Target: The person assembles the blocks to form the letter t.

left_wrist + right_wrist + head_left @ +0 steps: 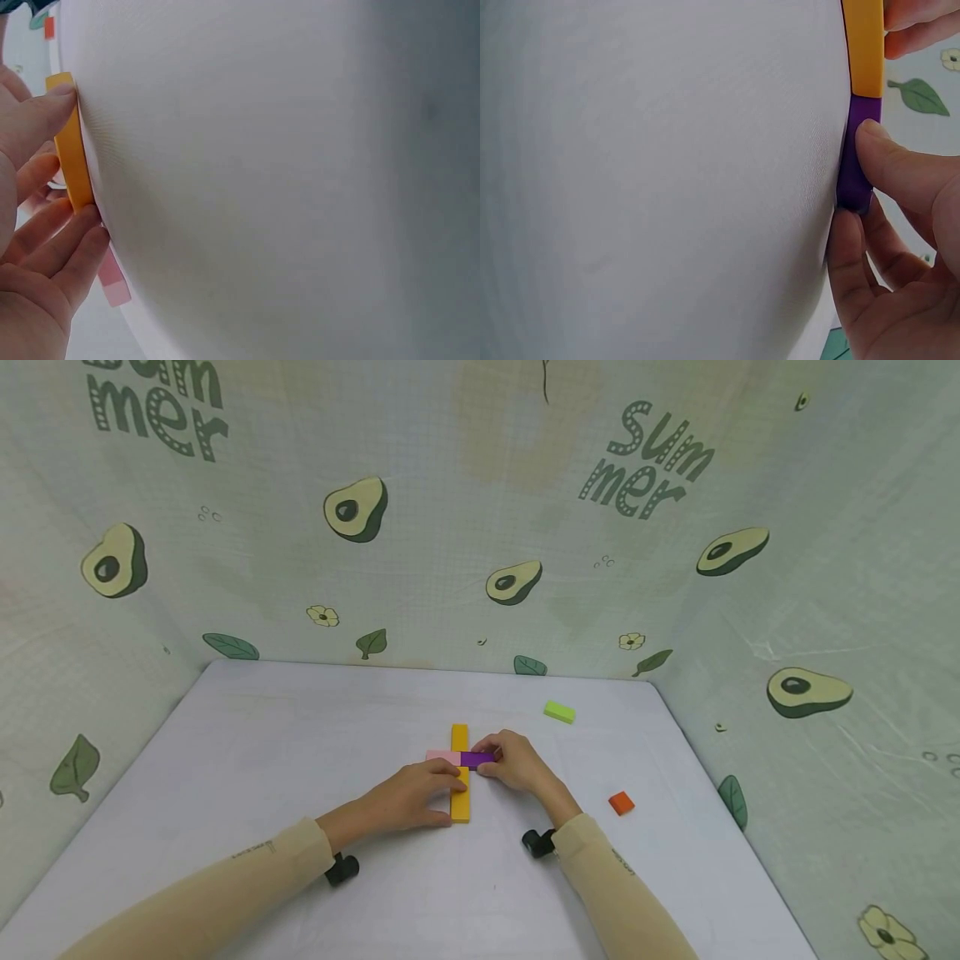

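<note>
Several flat blocks form a cross in the head view. A yellow block (460,737) points away, a pink block (442,756) points left and a purple block (476,760) points right. A nearer yellow block (461,808) makes the lower arm. My left hand (412,795) grips this nearer block, its thumb by the near end and fingers by the far end, as the left wrist view shows. With thumb and fingers, my right hand (517,764) pinches the purple block, whose end meets the yellow block (866,56) in the right wrist view.
A lime green block (559,712) lies toward the back right of the white table (300,727). Nearer, an orange-red block (621,802) lies to the right of my right hand. Cloth walls (427,585) printed with avocados stand behind and at both sides.
</note>
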`<state>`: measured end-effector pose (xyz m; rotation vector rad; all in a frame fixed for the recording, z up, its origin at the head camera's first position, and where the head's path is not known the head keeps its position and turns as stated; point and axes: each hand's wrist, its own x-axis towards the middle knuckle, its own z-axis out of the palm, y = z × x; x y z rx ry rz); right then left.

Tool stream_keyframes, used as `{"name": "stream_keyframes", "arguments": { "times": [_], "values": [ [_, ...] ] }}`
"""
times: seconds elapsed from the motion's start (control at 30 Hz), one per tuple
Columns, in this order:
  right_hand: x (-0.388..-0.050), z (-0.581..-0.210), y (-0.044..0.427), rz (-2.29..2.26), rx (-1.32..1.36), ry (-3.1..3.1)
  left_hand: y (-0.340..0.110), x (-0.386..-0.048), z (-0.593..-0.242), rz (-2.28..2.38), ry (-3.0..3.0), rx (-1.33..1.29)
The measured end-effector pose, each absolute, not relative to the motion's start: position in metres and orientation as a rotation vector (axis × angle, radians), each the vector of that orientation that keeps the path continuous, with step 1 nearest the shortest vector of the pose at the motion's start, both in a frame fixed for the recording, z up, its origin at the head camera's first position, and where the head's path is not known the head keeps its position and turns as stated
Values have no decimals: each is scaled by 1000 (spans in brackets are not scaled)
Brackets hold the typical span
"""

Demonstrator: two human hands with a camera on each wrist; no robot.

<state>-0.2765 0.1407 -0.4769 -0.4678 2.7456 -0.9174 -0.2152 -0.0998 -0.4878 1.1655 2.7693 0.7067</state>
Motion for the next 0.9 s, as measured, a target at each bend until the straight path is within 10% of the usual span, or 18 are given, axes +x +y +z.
{"name": "stream_keyframes", "arguments": {
  "times": [0.9],
  "values": [
    [-277, -479, 142, -925, -481, 2738, -100, -214, -484, 719, 2771, 1158]
  ]
}}
